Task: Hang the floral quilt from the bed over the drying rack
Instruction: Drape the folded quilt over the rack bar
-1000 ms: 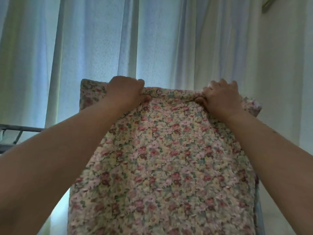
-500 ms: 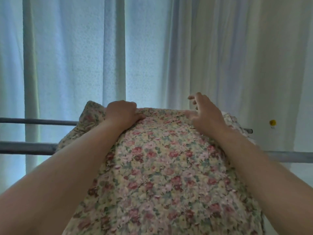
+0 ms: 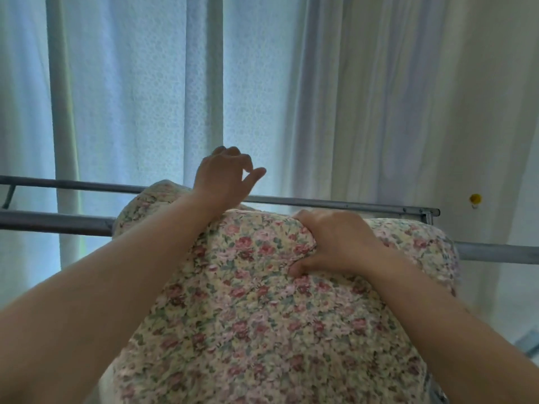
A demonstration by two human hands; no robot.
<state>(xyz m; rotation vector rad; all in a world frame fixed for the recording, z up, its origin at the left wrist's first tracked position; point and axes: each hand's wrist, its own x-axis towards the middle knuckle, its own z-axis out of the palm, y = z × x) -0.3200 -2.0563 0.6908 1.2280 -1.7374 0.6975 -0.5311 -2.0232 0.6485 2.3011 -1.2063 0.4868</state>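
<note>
The floral quilt (image 3: pixel 256 310), cream with small pink and red flowers, lies bunched over the grey metal bars of the drying rack (image 3: pixel 344 205) and hangs down toward me. My left hand (image 3: pixel 224 177) is lifted just above the quilt's far edge, over the rack's far bar, fingers apart and holding nothing. My right hand (image 3: pixel 335 243) presses down on the quilt's top fold, fingers curled into the fabric and thumb tucked under a crease. The near bar is hidden under the quilt in the middle.
Pale sheer curtains (image 3: pixel 145 97) hang right behind the rack. A white wall (image 3: pixel 495 126) with a small yellow pin (image 3: pixel 475 198) stands at the right. The rack's bars run on to the left edge and end at the right near the wall.
My left hand has let go of the quilt's edge and risen above the far bar. My right hand has closed down onto the top fold. The quilt has settled lower over the rack.
</note>
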